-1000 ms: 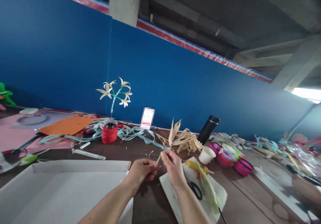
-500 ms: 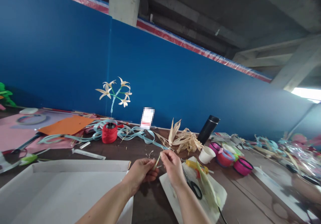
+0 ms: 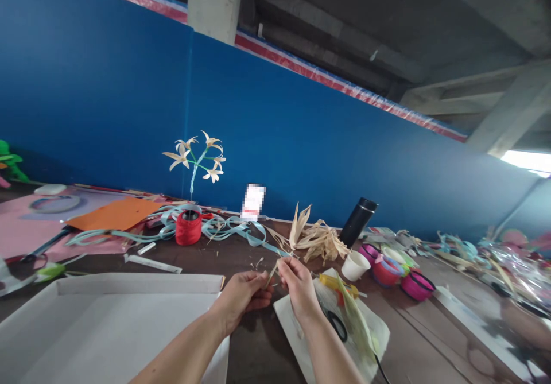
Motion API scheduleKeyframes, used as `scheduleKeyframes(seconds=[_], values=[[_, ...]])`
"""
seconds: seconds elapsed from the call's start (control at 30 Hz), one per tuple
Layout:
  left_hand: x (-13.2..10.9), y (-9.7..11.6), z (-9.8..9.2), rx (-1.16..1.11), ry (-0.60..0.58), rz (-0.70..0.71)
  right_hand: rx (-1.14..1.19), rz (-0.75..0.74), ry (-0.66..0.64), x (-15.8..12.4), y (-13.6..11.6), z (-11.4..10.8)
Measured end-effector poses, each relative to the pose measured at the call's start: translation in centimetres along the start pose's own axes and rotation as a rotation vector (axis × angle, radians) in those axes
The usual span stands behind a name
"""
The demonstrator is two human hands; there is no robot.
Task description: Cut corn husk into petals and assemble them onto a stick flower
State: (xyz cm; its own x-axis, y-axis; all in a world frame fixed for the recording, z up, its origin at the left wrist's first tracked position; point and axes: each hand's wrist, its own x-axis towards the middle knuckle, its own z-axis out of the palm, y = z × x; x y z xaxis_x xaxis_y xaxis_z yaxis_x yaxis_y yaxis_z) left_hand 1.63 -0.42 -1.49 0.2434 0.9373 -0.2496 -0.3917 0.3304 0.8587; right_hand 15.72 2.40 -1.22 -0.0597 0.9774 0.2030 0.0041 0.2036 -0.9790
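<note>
My left hand and my right hand meet over the brown table, both pinched on a thin pale corn-husk strip that runs between their fingertips. Just right of my right hand lies a white sheet with black scissors, a yellow glue gun and a green-yellow husk leaf on it. A pile of dried corn husks sits behind my hands.
A white shallow box lies at the near left. Farther back are a red thread spool, pale blue ribbon, orange paper, a husk-flower stem, a black flask, a white cup and pink tape rolls.
The husk strip has tilted and slid lower between my fingers; my right hand has shifted slightly down and toward the left hand. Everything else is still.
</note>
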Motion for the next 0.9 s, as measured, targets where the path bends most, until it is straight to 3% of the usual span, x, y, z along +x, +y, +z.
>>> scheduleKeyframes(seconds=[0.27, 0.9], values=[[-0.31, 0.18, 0.15, 0.044, 0.056, -0.039, -0.019, -0.057, -0.039, -0.07, -0.13, 0.05], [-0.53, 0.17, 0.2, 0.01, -0.001, -0.027, -0.088, -0.043, -0.086, 0.08, -0.44, -0.45]])
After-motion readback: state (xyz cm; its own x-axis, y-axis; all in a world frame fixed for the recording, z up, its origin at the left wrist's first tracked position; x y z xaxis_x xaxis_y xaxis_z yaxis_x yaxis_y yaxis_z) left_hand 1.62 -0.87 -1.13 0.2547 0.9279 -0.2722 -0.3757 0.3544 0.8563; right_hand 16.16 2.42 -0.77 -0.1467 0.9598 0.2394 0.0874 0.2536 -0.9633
